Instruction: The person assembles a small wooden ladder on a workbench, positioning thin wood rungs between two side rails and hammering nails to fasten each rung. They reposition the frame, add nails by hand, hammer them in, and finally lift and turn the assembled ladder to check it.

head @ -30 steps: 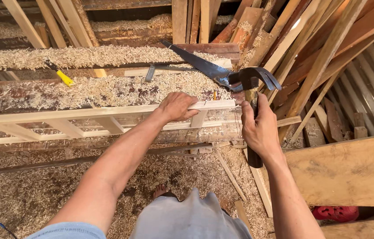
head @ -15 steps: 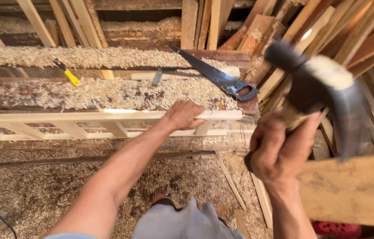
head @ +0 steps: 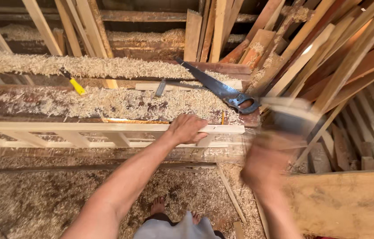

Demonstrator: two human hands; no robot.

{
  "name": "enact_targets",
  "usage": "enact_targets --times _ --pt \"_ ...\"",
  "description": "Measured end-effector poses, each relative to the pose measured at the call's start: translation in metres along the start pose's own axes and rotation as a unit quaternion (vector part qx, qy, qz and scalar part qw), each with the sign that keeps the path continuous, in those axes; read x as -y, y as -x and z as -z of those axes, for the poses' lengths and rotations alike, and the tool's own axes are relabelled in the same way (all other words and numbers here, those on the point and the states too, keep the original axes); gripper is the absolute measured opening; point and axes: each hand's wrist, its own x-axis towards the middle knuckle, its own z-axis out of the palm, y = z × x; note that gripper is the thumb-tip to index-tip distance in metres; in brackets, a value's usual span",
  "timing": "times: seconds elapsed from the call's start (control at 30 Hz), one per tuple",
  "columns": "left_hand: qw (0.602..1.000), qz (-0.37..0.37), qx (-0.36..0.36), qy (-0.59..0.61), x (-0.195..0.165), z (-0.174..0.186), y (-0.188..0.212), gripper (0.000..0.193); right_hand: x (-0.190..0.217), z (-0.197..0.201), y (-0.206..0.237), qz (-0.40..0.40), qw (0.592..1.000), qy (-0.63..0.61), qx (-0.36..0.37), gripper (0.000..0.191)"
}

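My left hand (head: pixel 187 128) presses down on the top rail of a pale wooden ladder-like frame (head: pixel 72 134) that lies across a workbench covered in shavings. My right hand (head: pixel 264 161) is blurred by motion to the right of the frame's end, gripping the handle of a hammer (head: pixel 289 116). The hammer's head is a blur just beyond the frame's right end, below a handsaw's grip. My bare feet (head: pixel 158 206) show on the shavings below.
A handsaw (head: pixel 220 88) with a dark handle lies on the bench behind the frame. A yellow-handled tool (head: pixel 76 84) and a chisel (head: pixel 160 87) rest further back. Leaning boards (head: pixel 328 57) crowd the right. A wide plank (head: pixel 350 203) sits at lower right.
The hammer was raised high toward the camera half a second ago; now it has swung down toward the frame's right end. My left hand stays on the rail.
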Motion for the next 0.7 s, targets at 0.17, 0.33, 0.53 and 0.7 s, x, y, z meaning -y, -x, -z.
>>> enact_targets --times 0.17,0.33,0.53,0.7 --pt "0.997 0.049 0.039 0.046 -0.008 0.008 0.004 0.037 0.026 -0.001 -0.001 0.071 0.997 0.022 -0.031 0.047" --pt "0.999 0.034 0.001 0.004 -0.005 0.014 0.004 0.040 0.049 0.013 0.012 0.040 0.996 -0.043 -0.066 0.035" --pt "0.995 0.056 0.007 0.081 -0.005 0.010 0.004 0.034 0.038 -0.009 -0.011 0.030 0.998 0.059 0.019 0.032" --pt "0.997 0.033 -0.005 0.072 -0.004 0.006 0.002 0.027 0.021 -0.012 -0.005 0.004 1.000 0.008 0.011 0.029"
